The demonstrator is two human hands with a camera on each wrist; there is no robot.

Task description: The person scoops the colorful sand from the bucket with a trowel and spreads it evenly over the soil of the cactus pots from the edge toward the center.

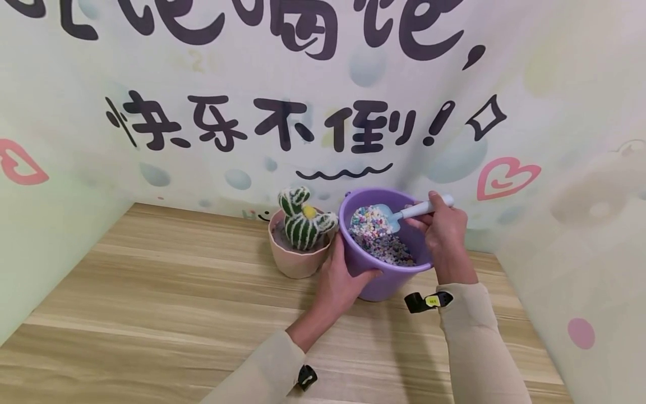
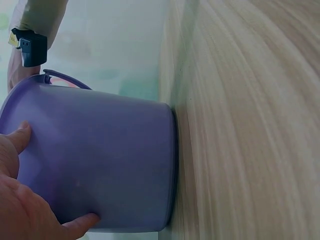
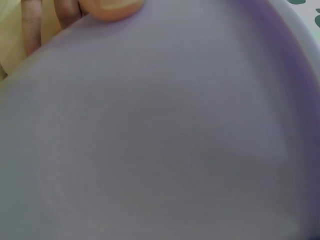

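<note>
I had the right hand (image 1: 446,233) with its fingers curled on the handle of a pale-blue scoop (image 1: 396,216). The scoop's blade, heaped with small multicoloured pebbles (image 1: 370,223), was inside a round purple bucket (image 1: 386,283), over more pebbles. I held the left hand (image 1: 340,283) spread against the bucket's outer wall. The bucket stood on the wood-grain worktop (image 1: 176,303), just beside a white-striped green cactus (image 1: 303,230) in a pink pot (image 1: 298,262).

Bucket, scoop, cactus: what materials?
Bucket: likely plastic; smooth, semi-matte purple wall, rounded rim.
Scoop: probably plastic too; uniform pale-blue color, smooth handle.
Cactus: looks like yarn or plush; fuzzy white ridges on green suggest it, though exact fiber is unclear.
</note>
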